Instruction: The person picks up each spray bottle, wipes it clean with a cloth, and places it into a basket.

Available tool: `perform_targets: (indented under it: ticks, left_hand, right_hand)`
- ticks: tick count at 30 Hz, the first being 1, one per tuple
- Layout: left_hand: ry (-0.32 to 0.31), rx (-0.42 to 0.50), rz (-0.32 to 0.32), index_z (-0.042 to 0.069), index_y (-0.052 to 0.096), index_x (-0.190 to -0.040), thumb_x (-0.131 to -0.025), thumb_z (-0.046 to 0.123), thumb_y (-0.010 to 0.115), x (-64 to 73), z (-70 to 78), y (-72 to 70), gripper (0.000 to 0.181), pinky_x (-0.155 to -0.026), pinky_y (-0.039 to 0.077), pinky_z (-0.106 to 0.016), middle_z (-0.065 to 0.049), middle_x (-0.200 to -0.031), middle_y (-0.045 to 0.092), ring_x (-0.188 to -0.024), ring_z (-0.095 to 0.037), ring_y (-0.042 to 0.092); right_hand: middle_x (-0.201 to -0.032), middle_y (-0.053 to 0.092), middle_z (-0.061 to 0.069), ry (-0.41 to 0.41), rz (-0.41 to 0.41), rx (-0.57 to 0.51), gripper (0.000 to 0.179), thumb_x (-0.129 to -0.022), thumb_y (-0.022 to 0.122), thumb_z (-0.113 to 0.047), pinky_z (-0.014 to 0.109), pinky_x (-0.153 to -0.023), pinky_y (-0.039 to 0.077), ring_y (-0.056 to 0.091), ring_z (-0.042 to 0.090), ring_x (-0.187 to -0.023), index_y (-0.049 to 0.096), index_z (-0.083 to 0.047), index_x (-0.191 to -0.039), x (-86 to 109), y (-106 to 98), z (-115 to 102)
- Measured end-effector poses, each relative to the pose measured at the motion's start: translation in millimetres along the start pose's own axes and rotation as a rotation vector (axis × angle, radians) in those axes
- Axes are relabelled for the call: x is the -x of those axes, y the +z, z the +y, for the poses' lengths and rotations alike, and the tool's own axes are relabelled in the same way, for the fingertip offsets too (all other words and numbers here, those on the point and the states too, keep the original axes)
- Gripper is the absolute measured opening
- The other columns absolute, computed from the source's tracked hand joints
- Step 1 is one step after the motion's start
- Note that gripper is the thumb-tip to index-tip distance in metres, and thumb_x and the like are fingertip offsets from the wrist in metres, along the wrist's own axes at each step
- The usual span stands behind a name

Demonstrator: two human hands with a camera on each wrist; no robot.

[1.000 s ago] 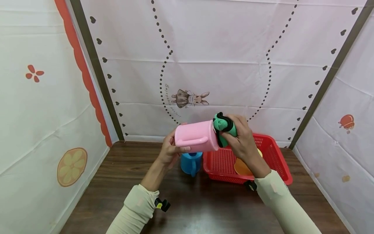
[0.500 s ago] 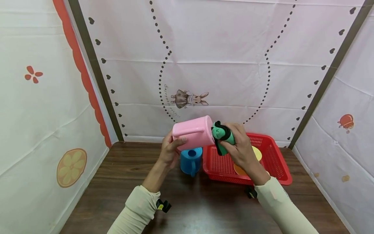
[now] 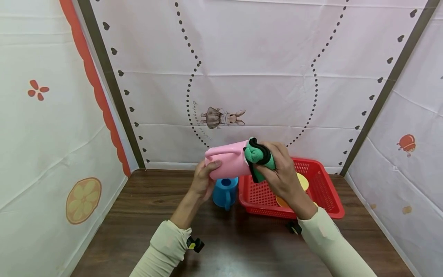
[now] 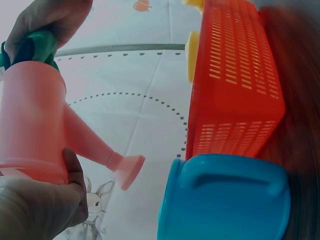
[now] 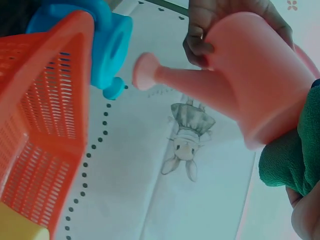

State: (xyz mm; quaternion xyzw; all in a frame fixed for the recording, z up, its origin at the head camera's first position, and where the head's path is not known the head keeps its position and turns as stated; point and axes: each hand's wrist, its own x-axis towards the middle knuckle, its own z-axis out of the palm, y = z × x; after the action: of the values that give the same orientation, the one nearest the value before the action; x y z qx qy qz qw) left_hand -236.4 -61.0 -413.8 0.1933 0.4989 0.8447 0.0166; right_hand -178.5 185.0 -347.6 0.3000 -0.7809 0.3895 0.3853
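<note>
My left hand (image 3: 204, 177) grips the base end of a pink toy watering can (image 3: 228, 159), tilted on its side above the table. Its handle faces up toward me in the head view, and its spout with a round rose (image 4: 131, 171) shows in the left wrist view. A bunched green cloth with black edging (image 3: 257, 156) is held by my right hand (image 3: 280, 171) against the can's top end. In the right wrist view the green cloth (image 5: 287, 160) covers part of that rim.
A blue watering can (image 3: 225, 192) stands on the dark wooden table (image 3: 155, 219) below the pink one. Right of it sits a red perforated basket (image 3: 328, 188) holding yellow (image 3: 303, 181) and orange pieces. Printed sheets wall the back and sides.
The pink watering can has turned in my left hand, so its handle has moved from the lower side to the top. The green cloth has stayed at its rim, shifting slightly left.
</note>
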Motion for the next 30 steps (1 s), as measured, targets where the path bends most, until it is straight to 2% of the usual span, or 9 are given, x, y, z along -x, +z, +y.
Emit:
perform_targets:
  ticks: [4,9,15,21,26,30]
  left_hand:
    - [-0.021,-0.062,-0.043,0.011,0.063,-0.140,-0.099,0.028,0.067,2.7,2.9,-1.5,0.044,-0.094,0.061,-0.027,0.000,-0.123,0.074,-0.108,-0.017,0.067]
    - [-0.018,-0.108,-0.048,0.007,0.062,-0.143,-0.101,0.028,0.067,5.7,7.5,0.2,0.047,-0.094,0.064,-0.028,-0.002,-0.125,0.074,-0.109,-0.018,0.069]
    - [0.018,-0.140,-0.025,0.007,0.061,-0.145,-0.100,0.028,0.067,5.0,14.1,4.3,0.050,-0.094,0.064,-0.028,-0.002,-0.128,0.071,-0.111,-0.019,0.067]
    - [0.065,-0.150,0.038,0.009,0.061,-0.143,-0.101,0.027,0.066,2.7,16.8,8.9,0.046,-0.090,0.064,-0.028,-0.002,-0.126,0.070,-0.109,-0.020,0.067]
    - [0.094,-0.134,0.082,0.010,0.059,-0.142,-0.100,0.027,0.066,-1.4,19.6,12.1,0.046,-0.078,0.063,-0.028,-0.002,-0.121,0.070,-0.101,-0.018,0.068]
    - [0.087,-0.128,0.103,0.015,0.058,-0.140,-0.102,0.034,0.067,-5.6,22.4,13.2,0.044,-0.063,0.059,-0.027,-0.002,-0.110,0.072,-0.083,-0.015,0.067]
  right_hand:
    - [-0.137,0.067,0.024,0.012,0.024,0.006,0.052,-0.094,0.080,-0.001,0.027,-0.103,0.051,0.058,0.032,-0.126,0.068,0.001,-0.144,-7.9,0.7,-0.4]
    - [-0.137,0.068,0.026,0.074,0.056,-0.014,0.050,-0.095,0.080,-0.004,0.026,-0.104,0.049,0.060,0.031,-0.126,0.069,0.001,-0.144,-15.8,3.4,5.7]
    - [-0.138,0.069,0.023,0.198,0.072,-0.039,0.048,-0.095,0.080,-0.007,0.026,-0.098,0.049,0.060,0.022,-0.121,0.071,-0.001,-0.142,-15.6,8.3,17.2]
    - [-0.139,0.070,0.021,0.271,0.046,-0.017,0.046,-0.096,0.080,-0.009,0.035,-0.096,0.051,0.061,0.025,-0.121,0.072,-0.003,-0.141,-1.7,13.8,29.3]
    - [-0.138,0.071,0.020,0.284,0.025,-0.017,0.043,-0.098,0.081,-0.009,0.034,-0.094,0.053,0.060,0.023,-0.121,0.073,-0.004,-0.140,8.9,18.4,29.8]
    - [-0.138,0.070,0.018,0.285,-0.006,-0.038,0.043,-0.100,0.078,-0.007,0.029,-0.092,0.055,0.058,0.019,-0.120,0.071,-0.006,-0.142,16.1,21.0,25.3]
